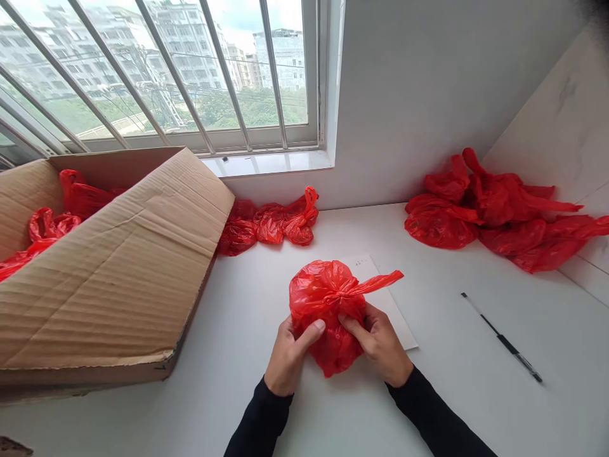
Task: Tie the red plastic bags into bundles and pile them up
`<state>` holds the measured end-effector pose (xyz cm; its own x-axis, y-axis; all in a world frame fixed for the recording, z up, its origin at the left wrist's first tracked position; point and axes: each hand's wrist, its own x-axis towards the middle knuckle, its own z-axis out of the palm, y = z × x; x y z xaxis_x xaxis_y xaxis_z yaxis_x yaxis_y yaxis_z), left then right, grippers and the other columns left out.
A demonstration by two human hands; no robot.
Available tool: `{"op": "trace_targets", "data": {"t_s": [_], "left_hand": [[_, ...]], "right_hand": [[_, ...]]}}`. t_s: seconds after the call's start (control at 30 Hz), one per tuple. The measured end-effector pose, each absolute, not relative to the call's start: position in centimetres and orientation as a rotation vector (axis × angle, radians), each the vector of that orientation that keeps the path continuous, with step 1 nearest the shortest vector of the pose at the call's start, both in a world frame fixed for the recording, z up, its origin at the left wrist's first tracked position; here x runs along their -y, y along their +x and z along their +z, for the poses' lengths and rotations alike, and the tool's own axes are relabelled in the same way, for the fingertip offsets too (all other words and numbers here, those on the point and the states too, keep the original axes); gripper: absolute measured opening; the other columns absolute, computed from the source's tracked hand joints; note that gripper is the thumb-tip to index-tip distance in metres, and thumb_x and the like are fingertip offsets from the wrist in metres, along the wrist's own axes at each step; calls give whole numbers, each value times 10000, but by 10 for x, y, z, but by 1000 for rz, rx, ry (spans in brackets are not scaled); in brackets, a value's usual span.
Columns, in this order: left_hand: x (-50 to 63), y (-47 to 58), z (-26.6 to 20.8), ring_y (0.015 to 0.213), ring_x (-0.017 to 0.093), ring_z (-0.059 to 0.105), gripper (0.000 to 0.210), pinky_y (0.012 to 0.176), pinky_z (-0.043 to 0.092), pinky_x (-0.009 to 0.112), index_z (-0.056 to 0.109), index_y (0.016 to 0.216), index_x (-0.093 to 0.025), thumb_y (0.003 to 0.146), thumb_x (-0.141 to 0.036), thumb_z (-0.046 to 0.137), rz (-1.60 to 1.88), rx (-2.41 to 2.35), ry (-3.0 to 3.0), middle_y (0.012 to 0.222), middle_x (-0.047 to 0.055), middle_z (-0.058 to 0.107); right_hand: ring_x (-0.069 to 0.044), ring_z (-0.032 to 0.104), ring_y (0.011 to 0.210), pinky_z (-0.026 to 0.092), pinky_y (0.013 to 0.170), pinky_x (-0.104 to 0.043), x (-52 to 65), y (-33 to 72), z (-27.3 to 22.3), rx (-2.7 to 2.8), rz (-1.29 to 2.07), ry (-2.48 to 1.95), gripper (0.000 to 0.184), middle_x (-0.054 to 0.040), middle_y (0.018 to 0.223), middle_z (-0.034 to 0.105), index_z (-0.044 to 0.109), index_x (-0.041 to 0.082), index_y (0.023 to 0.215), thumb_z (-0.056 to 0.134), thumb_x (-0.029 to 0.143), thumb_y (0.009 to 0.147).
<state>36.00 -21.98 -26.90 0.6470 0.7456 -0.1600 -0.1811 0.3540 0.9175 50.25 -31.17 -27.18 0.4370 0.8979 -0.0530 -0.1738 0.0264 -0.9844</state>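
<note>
Between my two hands is a red plastic bag, tied in a knot at its top, with one twisted end sticking out to the right. My left hand grips its left side, thumb laid across the front. On the other side my right hand grips it too, thumb pressed into the plastic near the knot. The other fingers of both hands are hidden behind the bag, and its contents cannot be made out. Partly covered by the bag, a white paper pad lies on the table with faint writing near its top.
An open cardboard box with red bags inside stands at the left. Small tied red bags lie along the wall, and a pile of red bags fills the back right corner. A black pen rests on the white table.
</note>
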Motion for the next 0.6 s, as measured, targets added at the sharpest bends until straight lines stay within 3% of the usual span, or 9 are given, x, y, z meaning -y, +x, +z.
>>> {"op": "trace_targets", "data": {"t_s": [0.1, 0.23, 0.47, 0.6], "left_hand": [[219, 359, -269, 931, 225, 644, 334, 849, 528, 331, 696, 1063, -180, 783, -334, 793, 601, -604, 1209, 1022, 68, 731], [216, 358, -275, 897, 210, 653, 289, 834, 535, 322, 702, 1018, -173, 797, -339, 785, 616, -620, 1208, 984, 64, 737], [216, 361, -279, 942, 259, 694, 254, 874, 549, 361, 726, 985, -167, 796, -328, 783, 655, -645, 1102, 987, 86, 760], [217, 363, -278, 930, 259, 703, 272, 856, 554, 349, 732, 980, -168, 783, -347, 789, 682, -672, 1067, 988, 92, 766]], "right_hand": [[-197, 602, 841, 493, 746, -291, 311, 504, -274, 723, 941, -1279, 258, -35, 888, 695, 694, 197, 948, 659, 447, 899], [-187, 608, 811, 497, 729, -286, 311, 504, -273, 730, 944, -1296, 274, -28, 872, 697, 697, 195, 948, 655, 461, 901], [-253, 649, 984, 525, 877, -370, 313, 505, -271, 749, 1015, -1261, 318, -66, 1058, 720, 662, 194, 1103, 664, 438, 900], [-262, 647, 987, 521, 881, -384, 312, 505, -271, 747, 990, -1258, 284, -64, 1027, 716, 663, 197, 1069, 673, 422, 896]]}}
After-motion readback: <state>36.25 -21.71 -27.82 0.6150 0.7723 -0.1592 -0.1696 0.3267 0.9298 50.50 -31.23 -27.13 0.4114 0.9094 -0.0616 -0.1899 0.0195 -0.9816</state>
